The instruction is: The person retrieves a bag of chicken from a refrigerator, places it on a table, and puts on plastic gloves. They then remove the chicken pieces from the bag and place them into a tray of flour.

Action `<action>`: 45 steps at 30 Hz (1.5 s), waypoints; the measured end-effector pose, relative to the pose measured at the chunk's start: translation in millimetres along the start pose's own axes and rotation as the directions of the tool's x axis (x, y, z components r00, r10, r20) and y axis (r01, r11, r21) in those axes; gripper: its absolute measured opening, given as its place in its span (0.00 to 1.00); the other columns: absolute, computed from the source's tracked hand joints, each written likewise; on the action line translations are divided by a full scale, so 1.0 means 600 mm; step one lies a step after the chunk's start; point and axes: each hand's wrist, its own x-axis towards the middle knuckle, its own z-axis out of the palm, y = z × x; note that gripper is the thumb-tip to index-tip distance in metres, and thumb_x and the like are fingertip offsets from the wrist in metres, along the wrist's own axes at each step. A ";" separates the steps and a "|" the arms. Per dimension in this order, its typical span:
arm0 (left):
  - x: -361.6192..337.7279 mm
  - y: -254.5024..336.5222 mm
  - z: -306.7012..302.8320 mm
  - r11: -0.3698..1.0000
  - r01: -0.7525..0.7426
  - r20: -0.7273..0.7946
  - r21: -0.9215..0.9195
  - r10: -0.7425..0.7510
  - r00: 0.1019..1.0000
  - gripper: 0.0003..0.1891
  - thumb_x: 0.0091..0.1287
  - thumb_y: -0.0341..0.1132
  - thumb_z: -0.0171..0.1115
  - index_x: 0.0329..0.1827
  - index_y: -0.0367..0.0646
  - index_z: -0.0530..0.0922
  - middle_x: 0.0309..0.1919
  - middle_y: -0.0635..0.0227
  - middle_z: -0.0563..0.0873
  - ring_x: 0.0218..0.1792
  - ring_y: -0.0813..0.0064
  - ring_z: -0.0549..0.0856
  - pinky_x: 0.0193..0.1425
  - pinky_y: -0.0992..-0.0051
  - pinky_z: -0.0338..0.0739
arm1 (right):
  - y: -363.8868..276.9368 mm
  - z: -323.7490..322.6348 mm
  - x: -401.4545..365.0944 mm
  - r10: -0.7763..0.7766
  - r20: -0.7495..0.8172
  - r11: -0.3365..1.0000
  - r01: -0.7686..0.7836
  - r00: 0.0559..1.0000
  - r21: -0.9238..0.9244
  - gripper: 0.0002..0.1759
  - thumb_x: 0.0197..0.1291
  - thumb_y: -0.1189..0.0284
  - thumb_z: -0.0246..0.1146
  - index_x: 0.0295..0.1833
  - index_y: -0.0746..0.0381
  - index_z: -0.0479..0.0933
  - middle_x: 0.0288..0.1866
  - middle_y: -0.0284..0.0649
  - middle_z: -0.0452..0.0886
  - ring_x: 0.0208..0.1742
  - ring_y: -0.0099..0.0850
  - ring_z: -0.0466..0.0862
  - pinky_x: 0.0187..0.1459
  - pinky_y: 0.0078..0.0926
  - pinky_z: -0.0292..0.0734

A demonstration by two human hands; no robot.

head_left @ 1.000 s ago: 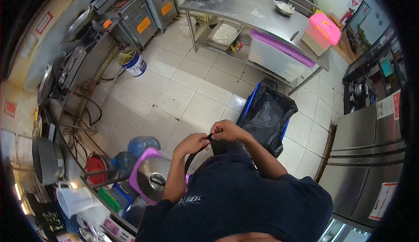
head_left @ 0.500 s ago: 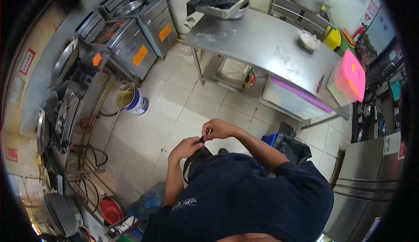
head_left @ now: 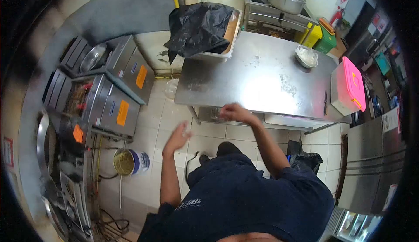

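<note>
Above the tiled floor, my left hand [head_left: 177, 138] is raised with its fingers apart and nothing visible in it; motion blurs the fingertips. My right hand [head_left: 234, 112] hovers near the front edge of the steel table [head_left: 200, 82], fingers curled and slightly blurred; whether it holds anything is not clear. Black plastic [head_left: 198, 28] covers part of a tray [head_left: 233, 34] at the table's back left corner. A bowl with a clear plastic cover [head_left: 306, 56] stands toward the back right. At the right end is a white container with a pink lid [head_left: 350, 82], beside a knife [head_left: 325, 102].
A bucket [head_left: 139, 162] stands on the floor at left, near steel cooking units [head_left: 114, 106] and pans [head_left: 43, 144]. Below the table's right side lies a black bag [head_left: 304, 158]. A large pot [head_left: 286, 0] is on the rear stand, with a steel cabinet [head_left: 364, 172] at right.
My hands have parted from the dark item they were pinching near my waist. The right has moved up toward the table, and the left has risen slightly. The view has shifted closer to the table.
</note>
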 end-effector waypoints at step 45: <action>0.775 -0.156 -0.573 0.564 -0.551 -0.292 0.615 0.812 0.505 0.20 0.59 0.41 0.50 0.48 0.36 0.73 0.48 0.57 0.75 0.47 0.63 0.74 0.54 0.71 0.65 | 0.088 -0.160 0.007 0.250 -0.963 0.963 -0.077 -0.102 0.258 0.19 0.39 0.73 0.53 0.40 0.71 0.73 0.32 0.37 0.77 0.31 0.25 0.73 0.35 0.20 0.68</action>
